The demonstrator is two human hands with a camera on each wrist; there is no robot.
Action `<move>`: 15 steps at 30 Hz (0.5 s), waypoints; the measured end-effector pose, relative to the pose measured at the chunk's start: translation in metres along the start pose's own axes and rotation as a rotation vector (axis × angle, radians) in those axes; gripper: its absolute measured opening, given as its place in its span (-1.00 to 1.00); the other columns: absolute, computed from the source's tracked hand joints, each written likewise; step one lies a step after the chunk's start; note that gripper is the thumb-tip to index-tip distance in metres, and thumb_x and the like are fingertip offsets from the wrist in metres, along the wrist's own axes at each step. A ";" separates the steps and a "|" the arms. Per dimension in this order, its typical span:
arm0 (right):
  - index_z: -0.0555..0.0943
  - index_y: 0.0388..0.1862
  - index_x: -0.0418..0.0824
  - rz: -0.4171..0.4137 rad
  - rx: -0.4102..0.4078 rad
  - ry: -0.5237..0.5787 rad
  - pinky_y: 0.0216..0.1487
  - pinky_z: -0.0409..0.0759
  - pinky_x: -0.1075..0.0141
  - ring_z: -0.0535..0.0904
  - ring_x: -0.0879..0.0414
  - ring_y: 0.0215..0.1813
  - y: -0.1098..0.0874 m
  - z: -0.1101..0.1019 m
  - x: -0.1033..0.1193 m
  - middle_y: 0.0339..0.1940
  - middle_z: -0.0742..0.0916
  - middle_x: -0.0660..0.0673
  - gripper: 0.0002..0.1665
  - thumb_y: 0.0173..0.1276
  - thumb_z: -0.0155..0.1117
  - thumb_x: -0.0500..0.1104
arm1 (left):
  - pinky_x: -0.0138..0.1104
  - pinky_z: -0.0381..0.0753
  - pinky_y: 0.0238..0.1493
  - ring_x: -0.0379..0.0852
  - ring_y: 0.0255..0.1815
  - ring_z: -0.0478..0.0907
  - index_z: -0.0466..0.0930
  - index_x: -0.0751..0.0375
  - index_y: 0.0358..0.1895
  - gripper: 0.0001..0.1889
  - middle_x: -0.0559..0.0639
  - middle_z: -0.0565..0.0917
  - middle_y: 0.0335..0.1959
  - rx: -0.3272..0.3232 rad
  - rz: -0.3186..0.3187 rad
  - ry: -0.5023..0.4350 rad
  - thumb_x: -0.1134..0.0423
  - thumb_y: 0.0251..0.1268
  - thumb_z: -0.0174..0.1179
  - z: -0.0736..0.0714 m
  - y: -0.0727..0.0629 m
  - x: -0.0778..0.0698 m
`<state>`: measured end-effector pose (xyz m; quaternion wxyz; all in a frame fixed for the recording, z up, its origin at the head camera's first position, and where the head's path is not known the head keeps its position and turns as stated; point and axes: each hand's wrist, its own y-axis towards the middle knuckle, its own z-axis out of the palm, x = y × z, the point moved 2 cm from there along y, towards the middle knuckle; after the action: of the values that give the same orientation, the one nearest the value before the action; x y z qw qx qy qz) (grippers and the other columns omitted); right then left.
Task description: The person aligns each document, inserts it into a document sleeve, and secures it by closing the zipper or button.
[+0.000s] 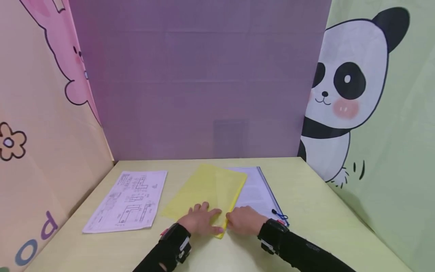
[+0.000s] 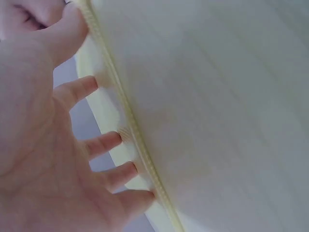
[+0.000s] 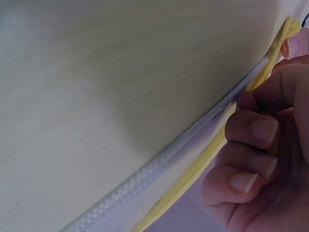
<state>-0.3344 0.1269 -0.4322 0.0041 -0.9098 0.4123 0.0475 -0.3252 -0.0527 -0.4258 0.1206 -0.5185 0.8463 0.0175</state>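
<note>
While the L hand [image 1: 199,220], fingers spread, rests on 1 yellow zip pouch [image 1: 204,185] midway betw. the tabletop's [image 1: 306,200] L & R edges, the R hand [image 1: 247,221] pinches its zip edge [image 3: 186,180]; only head cam shows 1 drawing sheet [image 1: 127,200] nr L edge.

The person wears black sleeves [image 1: 314,251] on both arms. Thick black bands [image 1: 273,235], blocky in outline, wrap the wrists, carrying pale strips [image 1: 184,243] and small red patches [image 1: 164,231]. The left hand [image 1: 200,220] and right hand [image 1: 246,220] are bare.
</note>
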 end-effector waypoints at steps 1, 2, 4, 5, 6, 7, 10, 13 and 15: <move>0.55 -0.44 -0.09 -0.003 -0.002 0.007 -0.49 0.49 0.18 0.46 0.12 -0.54 -0.001 0.000 0.001 -0.58 0.54 0.04 -0.75 0.46 0.22 -0.06 | 0.26 0.26 0.37 0.32 0.37 0.29 0.42 -0.11 0.45 -0.27 0.26 0.36 0.36 0.007 0.008 -0.009 -0.34 0.29 0.23 0.000 0.000 0.001; 0.56 -0.44 -0.09 -0.009 -0.009 0.012 -0.49 0.49 0.19 0.46 0.12 -0.54 -0.002 -0.001 0.003 -0.58 0.54 0.04 -0.76 0.46 0.22 -0.07 | 0.25 0.24 0.40 0.33 0.40 0.27 0.42 -0.10 0.45 -0.28 0.27 0.35 0.39 0.016 0.014 -0.025 -0.31 0.30 0.24 0.000 0.000 0.001; 0.56 -0.44 -0.08 -0.023 -0.020 0.016 -0.51 0.48 0.20 0.45 0.13 -0.54 -0.004 -0.002 0.006 -0.58 0.54 0.05 -0.77 0.44 0.23 -0.08 | 0.26 0.19 0.43 0.35 0.45 0.23 0.43 -0.09 0.44 -0.32 0.27 0.33 0.42 0.033 0.019 -0.054 -0.25 0.32 0.26 -0.001 -0.001 0.002; 0.56 -0.44 -0.08 -0.028 -0.023 0.017 -0.52 0.46 0.21 0.44 0.14 -0.55 -0.005 -0.003 0.007 -0.59 0.53 0.06 -0.78 0.44 0.23 -0.09 | 0.29 0.17 0.43 0.35 0.46 0.21 0.43 -0.09 0.44 -0.34 0.27 0.33 0.43 0.040 0.019 -0.066 -0.23 0.33 0.25 -0.001 -0.001 0.003; 0.56 -0.44 -0.08 -0.033 -0.025 0.019 -0.53 0.45 0.22 0.43 0.15 -0.56 -0.005 -0.003 0.009 -0.59 0.53 0.06 -0.78 0.44 0.24 -0.09 | 0.31 0.15 0.43 0.35 0.47 0.20 0.44 -0.08 0.43 -0.36 0.26 0.32 0.44 0.046 0.015 -0.082 -0.20 0.34 0.25 -0.002 -0.001 0.003; 0.56 -0.44 -0.08 -0.037 -0.023 0.020 -0.54 0.44 0.23 0.42 0.16 -0.56 -0.005 -0.003 0.010 -0.60 0.52 0.07 -0.78 0.44 0.24 -0.09 | 0.33 0.15 0.42 0.36 0.47 0.20 0.44 -0.08 0.42 -0.38 0.25 0.33 0.44 0.047 0.013 -0.091 -0.19 0.35 0.24 -0.002 -0.001 0.004; 0.56 -0.43 -0.08 -0.039 -0.013 0.020 -0.54 0.42 0.24 0.41 0.17 -0.56 -0.005 -0.002 0.010 -0.59 0.52 0.07 -0.79 0.44 0.25 -0.09 | 0.35 0.16 0.40 0.37 0.45 0.22 0.43 -0.06 0.42 -0.40 0.24 0.33 0.43 0.042 0.014 -0.096 -0.17 0.39 0.20 -0.002 0.000 0.004; 0.56 -0.42 -0.09 -0.029 -0.006 0.019 -0.55 0.43 0.24 0.40 0.17 -0.57 -0.003 0.000 0.007 -0.60 0.51 0.07 -0.78 0.44 0.25 -0.08 | 0.31 0.17 0.42 0.37 0.46 0.21 0.40 -0.05 0.47 -0.37 0.24 0.31 0.46 0.042 0.011 -0.084 -0.19 0.42 0.17 -0.001 0.001 0.005; 0.56 -0.42 -0.09 -0.015 -0.007 0.014 -0.54 0.42 0.25 0.39 0.16 -0.58 -0.002 0.001 0.003 -0.61 0.49 0.07 -0.78 0.45 0.24 -0.07 | 0.30 0.15 0.44 0.36 0.48 0.18 0.38 -0.05 0.49 -0.35 0.24 0.29 0.48 0.049 0.004 -0.082 -0.20 0.42 0.16 -0.001 0.001 0.005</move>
<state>-0.3310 0.1259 -0.4336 -0.0017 -0.9132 0.4053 0.0424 -0.3288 -0.0569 -0.4264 0.1676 -0.5126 0.8419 0.0183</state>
